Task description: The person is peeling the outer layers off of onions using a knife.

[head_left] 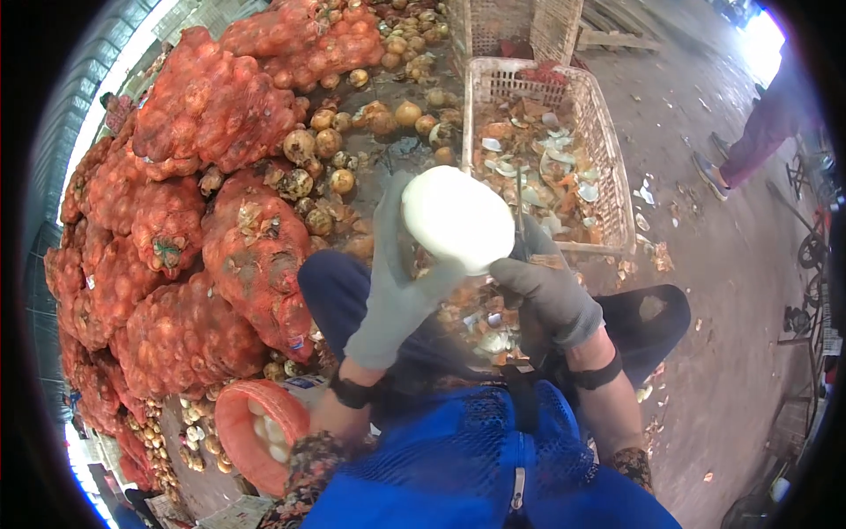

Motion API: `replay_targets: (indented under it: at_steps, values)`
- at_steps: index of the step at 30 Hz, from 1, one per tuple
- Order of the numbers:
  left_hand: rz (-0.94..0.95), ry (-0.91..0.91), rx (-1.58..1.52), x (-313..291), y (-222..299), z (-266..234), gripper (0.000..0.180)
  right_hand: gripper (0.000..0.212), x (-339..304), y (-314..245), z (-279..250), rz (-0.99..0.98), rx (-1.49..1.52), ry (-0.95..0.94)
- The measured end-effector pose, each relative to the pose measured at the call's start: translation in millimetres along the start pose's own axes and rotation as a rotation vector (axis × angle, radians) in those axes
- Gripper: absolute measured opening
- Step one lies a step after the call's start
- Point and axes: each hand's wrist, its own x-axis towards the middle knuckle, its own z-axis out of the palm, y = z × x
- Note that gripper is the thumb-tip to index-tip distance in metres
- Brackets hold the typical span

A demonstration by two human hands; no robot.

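A large peeled white onion [458, 219] is held up in front of me. My left hand [397, 295], in a grey glove, wraps around its left and lower side. My right hand [551, 295], also gloved in grey, is closed around a small knife [519, 189] whose thin blade points upward beside the onion. The right thumb reaches the onion's lower right edge. The knife's handle is mostly hidden by the fingers. Below both hands, onion peelings [489, 331] lie between my legs.
A white plastic crate [621, 176] holding peelings stands ahead. Red mesh sacks of onions [198, 101] pile up on the left, with loose unpeeled onions [328, 141] beside them. A red bucket [233, 432] with peeled onions sits at lower left. Another person's leg [749, 145] shows at right.
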Motion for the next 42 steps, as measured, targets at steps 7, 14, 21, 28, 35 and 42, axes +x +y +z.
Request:
replay_targets:
  at_steps: [7,14,21,28,35,42]
  values:
    - [0.020,0.075,0.158,-23,-15,4,0.116,0.066,-8,13,5,-0.047,-0.063,0.010]
    - [0.465,0.167,0.532,-40,-18,13,0.111,0.060,-14,21,5,-0.069,-0.016,-0.004]
    - [0.165,0.294,0.181,-55,-17,27,0.111,0.044,-6,33,6,-0.147,0.013,0.114]
    - [-0.063,0.282,-0.437,-50,-5,9,0.076,0.044,-16,17,8,-0.110,-0.128,0.031]
    - [-0.362,0.171,-0.792,-47,11,-10,0.066,0.064,-30,13,-27,-0.501,-0.535,0.216]
    - [-0.359,0.000,-0.631,-52,16,-1,0.070,0.070,-15,-26,-1,-0.736,-1.158,0.154]
